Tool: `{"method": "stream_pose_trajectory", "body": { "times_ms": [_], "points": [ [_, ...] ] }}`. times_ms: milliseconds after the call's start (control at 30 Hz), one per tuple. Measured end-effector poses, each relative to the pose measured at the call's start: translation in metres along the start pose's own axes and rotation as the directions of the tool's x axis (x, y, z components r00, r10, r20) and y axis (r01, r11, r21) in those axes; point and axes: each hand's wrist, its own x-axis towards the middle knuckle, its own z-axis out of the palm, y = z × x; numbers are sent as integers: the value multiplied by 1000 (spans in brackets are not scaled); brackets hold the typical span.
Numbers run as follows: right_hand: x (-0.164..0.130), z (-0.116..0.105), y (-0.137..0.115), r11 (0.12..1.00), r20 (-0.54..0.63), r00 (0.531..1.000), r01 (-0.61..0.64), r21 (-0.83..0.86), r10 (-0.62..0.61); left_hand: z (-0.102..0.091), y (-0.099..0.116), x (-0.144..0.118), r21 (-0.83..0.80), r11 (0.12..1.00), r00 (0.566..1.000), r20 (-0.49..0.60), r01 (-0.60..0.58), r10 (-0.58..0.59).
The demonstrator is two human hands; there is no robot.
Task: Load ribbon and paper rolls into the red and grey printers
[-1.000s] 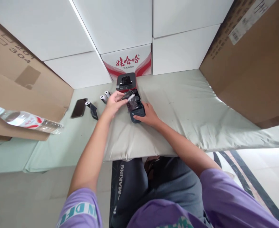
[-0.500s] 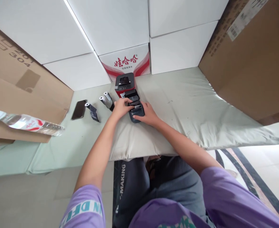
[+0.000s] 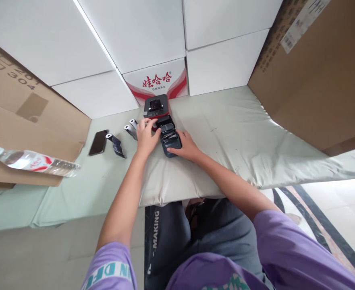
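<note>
On the cloth lies a small dark portable printer [image 3: 171, 150] with its lid [image 3: 166, 125] flipped back and its inner compartment showing. My right hand [image 3: 187, 146] grips the printer's right side, thumb across the front and fingers along the edge. At the left edge of the lid is my left hand [image 3: 147, 136], its thumb and fingers apart; whether it touches the lid is hard to tell. Behind the printer stands a black and red box [image 3: 156, 105] with a printer pictured on top. Left of my left hand are paper rolls [image 3: 128, 129], partly hidden, and another roll with a dark unrolled strip [image 3: 117, 146].
A phone [image 3: 99, 142] lies farther left on the cloth-covered table [image 3: 225, 133]. A water bottle [image 3: 34, 160] lies by a cardboard box [image 3: 44, 117]. White boxes [image 3: 225, 66] wall off the back, and a large cardboard box [image 3: 319, 88] stands at right.
My left hand has drawn back from the printer's compartment, up and left to beside the lid, and its fingers have spread. My right hand keeps its grip on the printer.
</note>
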Motion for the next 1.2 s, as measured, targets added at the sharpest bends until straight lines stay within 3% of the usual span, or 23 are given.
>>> {"method": "stream_pose_trajectory", "body": {
  "times_ms": [200, 333, 400, 533, 633, 867, 1033, 1200],
  "points": [
    [0, 0, 0, 1000, -3, 1000, -2, 8, 2, 11, 7, -6, -7, 999, 996, 79, -44, 45],
    [1, 0, 0, 1000, -3, 1000, -2, -3, 2, 8, 6, -6, -14, 999, 999, 39, -36, 37],
    [1, 0, 1, 1000, -4, 1000, -1, 1, 1, 1, 3, -7, -87, 995, 998, 15, -53, 54],
    [1, 1, 1, 1000, -9, 1000, 10, 20, -10, -11, -4, -14, -296, 941, 962, 159, -167, 221],
    [1, 1, 2, 1000, -15, 1000, 5, 19, -5, -9, -5, -21, -243, 952, 943, 228, -185, 241],
    [0, 0, 1, 1000, 5, 1000, -8, 21, 8, 4, -1, -25, -166, 973, 944, 264, -160, 200],
    [1, -1, 5, 998, -15, 1000, 2, 69, -1, 2, -2, -28, -251, 954, 967, 149, -163, 205],
    [4, -4, 7, 985, -111, 992, 81, 152, -65, 6, -4, -34, -303, 944, 986, 56, -131, 155]
  ]
}}
